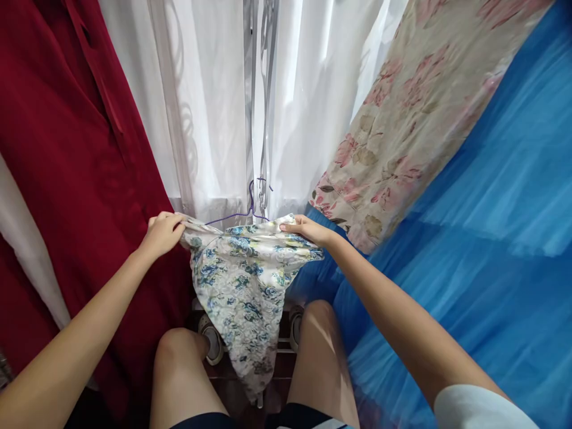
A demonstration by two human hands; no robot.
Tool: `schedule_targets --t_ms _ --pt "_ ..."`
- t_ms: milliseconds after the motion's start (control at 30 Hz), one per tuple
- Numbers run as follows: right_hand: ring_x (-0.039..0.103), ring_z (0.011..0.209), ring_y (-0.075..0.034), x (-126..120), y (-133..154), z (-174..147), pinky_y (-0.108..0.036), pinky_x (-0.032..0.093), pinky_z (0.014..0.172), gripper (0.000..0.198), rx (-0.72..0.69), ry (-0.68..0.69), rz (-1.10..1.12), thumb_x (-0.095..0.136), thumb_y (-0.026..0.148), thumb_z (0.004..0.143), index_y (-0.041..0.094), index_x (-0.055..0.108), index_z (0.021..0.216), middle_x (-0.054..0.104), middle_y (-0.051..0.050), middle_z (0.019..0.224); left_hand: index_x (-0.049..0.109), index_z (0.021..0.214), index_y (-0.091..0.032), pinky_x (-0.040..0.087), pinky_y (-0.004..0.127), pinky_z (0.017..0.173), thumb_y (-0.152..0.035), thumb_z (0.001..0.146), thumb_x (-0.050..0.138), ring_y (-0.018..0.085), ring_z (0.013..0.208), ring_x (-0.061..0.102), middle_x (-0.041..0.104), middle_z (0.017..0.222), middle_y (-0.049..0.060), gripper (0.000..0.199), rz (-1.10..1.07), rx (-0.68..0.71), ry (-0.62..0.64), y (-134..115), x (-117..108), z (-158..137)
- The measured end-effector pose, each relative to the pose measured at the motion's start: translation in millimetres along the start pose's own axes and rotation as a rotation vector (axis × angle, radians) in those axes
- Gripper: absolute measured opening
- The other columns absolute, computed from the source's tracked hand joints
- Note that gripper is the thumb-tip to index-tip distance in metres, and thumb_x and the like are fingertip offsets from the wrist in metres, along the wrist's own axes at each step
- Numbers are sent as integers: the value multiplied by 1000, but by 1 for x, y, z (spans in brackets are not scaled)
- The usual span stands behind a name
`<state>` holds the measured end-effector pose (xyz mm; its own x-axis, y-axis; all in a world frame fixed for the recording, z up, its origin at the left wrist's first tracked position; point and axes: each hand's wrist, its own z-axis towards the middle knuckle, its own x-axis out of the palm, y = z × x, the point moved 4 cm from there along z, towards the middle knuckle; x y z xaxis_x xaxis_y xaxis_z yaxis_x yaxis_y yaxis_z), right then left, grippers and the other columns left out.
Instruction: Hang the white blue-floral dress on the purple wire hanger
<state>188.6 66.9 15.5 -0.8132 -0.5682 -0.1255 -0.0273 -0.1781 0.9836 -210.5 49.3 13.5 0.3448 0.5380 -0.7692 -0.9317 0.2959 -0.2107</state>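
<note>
A white floral garment (250,298) with blue and yellow flowers hangs between my two hands, its lower end narrowing down between my knees. My left hand (165,232) pinches the garment's upper left corner. At its upper right edge, my right hand (306,229) grips the cloth with the thumb on top. A purple wire hanger (251,202) shows its hook and shoulders just behind the garment's top edge; whether the hanger sits inside the cloth I cannot tell.
A dark red garment (89,179) hangs at the left. White curtains (214,107) and a metal pole (249,89) stand ahead. To the right are a cream cloth with pink flowers (388,131) and a blue tulle garment (491,238). My shoes (211,339) show below.
</note>
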Motion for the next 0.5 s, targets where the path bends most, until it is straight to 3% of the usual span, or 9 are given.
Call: schedule_targets --t_ms 100,167,233,300,400,500 --pt "69 71 -20 -2 -13 2 -30 55 69 34 93 -27 32 80 44 71 14 73 88 75 -7 82 66 107 -20 44 37 95 -35 87 46 26 107 60 67 112 8 32 -426 63 121 -38 -3 22" --pt "68 70 -20 -7 -21 3 -31 54 68 35 96 -118 7 79 47 71 15 73 84 75 -7 78 63 113 -19 48 33 89 -42 81 56 23 100 62 62 118 8 39 -557 33 176 -55 4 26" --pt "67 74 -20 -13 -27 -3 -30 53 72 34 46 -227 -24 81 46 69 16 73 83 75 -4 79 62 111 -19 49 32 83 -49 73 67 21 90 63 56 121 9 49 -479 -61 90 -57 11 23" --pt "68 83 -20 -17 -36 -20 -29 51 79 36 -12 -292 -19 77 50 72 18 73 89 75 -3 87 62 100 -18 47 30 76 -53 71 70 16 78 59 56 110 6 46 -365 -117 -25 -55 14 13" --pt "68 82 -23 -15 -54 -61 -32 52 77 51 -96 -376 55 58 66 82 18 73 89 74 -5 86 57 80 -18 39 24 63 -53 82 61 12 63 48 52 77 -1 36 -374 -81 -114 -55 10 -8" --pt "65 73 -23 -11 -67 -99 -31 51 67 48 -206 -551 45 59 65 83 19 72 88 73 -4 81 56 74 -17 34 23 57 -50 91 50 12 60 45 47 65 -2 37 -486 -25 -180 -66 -3 -21"
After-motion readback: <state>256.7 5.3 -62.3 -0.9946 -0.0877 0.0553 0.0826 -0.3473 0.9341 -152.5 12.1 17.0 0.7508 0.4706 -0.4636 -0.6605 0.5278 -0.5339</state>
